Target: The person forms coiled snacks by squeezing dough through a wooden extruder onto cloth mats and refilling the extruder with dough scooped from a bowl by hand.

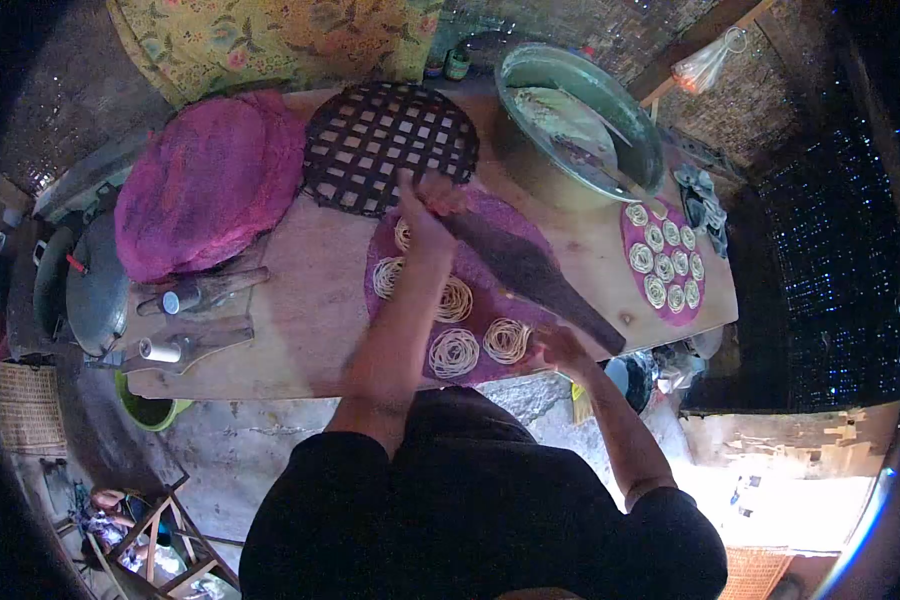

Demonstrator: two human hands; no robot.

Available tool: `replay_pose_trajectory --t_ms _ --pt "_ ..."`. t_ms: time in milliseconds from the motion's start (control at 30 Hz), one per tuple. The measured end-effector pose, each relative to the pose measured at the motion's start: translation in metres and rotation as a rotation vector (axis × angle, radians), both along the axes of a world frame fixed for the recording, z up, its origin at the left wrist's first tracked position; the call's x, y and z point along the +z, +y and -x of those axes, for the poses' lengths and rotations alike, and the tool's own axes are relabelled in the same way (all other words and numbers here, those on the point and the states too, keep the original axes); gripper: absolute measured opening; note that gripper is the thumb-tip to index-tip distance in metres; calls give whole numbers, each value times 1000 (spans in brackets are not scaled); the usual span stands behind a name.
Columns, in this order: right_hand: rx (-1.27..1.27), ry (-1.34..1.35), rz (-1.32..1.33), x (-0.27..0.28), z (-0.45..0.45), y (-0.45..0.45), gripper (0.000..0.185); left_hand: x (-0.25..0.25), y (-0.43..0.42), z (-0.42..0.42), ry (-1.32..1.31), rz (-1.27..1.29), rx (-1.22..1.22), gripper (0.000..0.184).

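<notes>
My left hand (435,195) is closed around the upper end of a long dark wooden press (530,265), which slants down to the right over a pink round mat (480,375). Several pale coiled noodle nests lie on this mat, among them one nest (454,352) near the front and another nest (507,340) to its right. At the mat's front right edge is my right hand (560,350), fingers bent in against the rim beside that second nest. The press's lower end passes just right of this hand. Part of the mat is hidden under my left forearm and the press.
A stack of pink mats (205,185) and a black lattice tray (390,140) stand at the back. Behind them on the right is a large metal basin (580,120). Another mat with nests (665,260) lies at right. Two wooden tools with white cylinders (195,345) lie at left.
</notes>
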State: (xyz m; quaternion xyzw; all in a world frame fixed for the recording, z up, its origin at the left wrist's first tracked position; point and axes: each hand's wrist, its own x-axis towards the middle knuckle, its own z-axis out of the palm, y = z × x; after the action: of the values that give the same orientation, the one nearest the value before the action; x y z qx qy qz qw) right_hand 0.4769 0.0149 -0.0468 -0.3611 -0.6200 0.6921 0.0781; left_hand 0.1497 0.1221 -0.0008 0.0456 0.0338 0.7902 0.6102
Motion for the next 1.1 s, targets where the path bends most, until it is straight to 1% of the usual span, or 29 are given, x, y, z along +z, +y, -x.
replay_pose_trajectory --t_ms 33,100,133,167,200,233,267,300,367,433,467,533,567,600,633,700,733,767,800,833,867,933,967,1000,1067,1100 --pt "-97 16 -57 0 14 -5 39 11 -4 21 6 -92 4 53" --pt "-285 39 -181 0 42 -14 39 61 -36 56 -35 -85 45 53" --pt "-370 150 -154 -3 47 -14 36 69 -46 76 -17 -211 20 54" --pt "-412 205 -137 2 54 -11 35 74 -57 97 2 -337 -5 56" --pt "-451 261 -122 8 61 -9 34 84 -71 117 124 -448 -21 57" --pt "-290 -260 -502 33 72 -4 29 95 -88 136 248 -557 -37 60" --pt "-99 -783 -865 46 78 -1 24 107 -108 153 355 -566 -7 61" --pt "-94 -780 -861 44 77 0 24 119 -129 165 462 -573 23 63" --pt "61 -668 -1329 37 73 2 18 143 -172 172 501 -457 179 64" --pt "79 -627 -1325 37 75 6 17 161 -207 177 711 -339 329 64" --pt "92 -590 -1324 37 75 9 15 170 -222 173 713 -335 331 64" --pt "143 -546 -1347 43 76 11 16 182 -247 166 873 -154 481 63" --pt "192 -504 -1368 45 75 13 16 184 -256 163 873 -152 482 63" --pt "194 -502 -1368 23 66 23 16 186 -265 161 941 -94 539 63" --pt "45 -422 -1000 -17 52 41 15 186 -271 159 1008 -37 599 63" --pt "-82 -335 -631 -18 55 58 15 181 -276 155 1052 -1 658 60" --pt "-76 -320 -772 24 74 59 15 177 -277 154 1062 66 654 60" --pt "-72 -300 -914 47 93 61 15 175 -278 154 1073 129 651 60" --pt "-66 -290 -918 43 105 69 15 179 -273 148 1091 117 645 60" --pt "-34 -234 -970 36 118 78 16 177 -273 149 1101 53 609 60" --pt "-2 -177 -1017 38 132 79 16 175 -271 148 1100 61 596 61" --pt "38 -137 -1033 44 152 74 15 176 -267 147 1108 70 539 61" --pt "67 -107 -1047 48 161 72 15 176 -265 147 1114 78 551 61" --pt "76 -95 -1046 42 166 72 15 174 -264 149 1094 59 556 59" --pt "33 -151 -1210 23 174 72 14 176 -267 149 1061 48 547 56" --pt "40 -143 -1210 19 176 74 14 176 -270 150 1064 54 555 56"
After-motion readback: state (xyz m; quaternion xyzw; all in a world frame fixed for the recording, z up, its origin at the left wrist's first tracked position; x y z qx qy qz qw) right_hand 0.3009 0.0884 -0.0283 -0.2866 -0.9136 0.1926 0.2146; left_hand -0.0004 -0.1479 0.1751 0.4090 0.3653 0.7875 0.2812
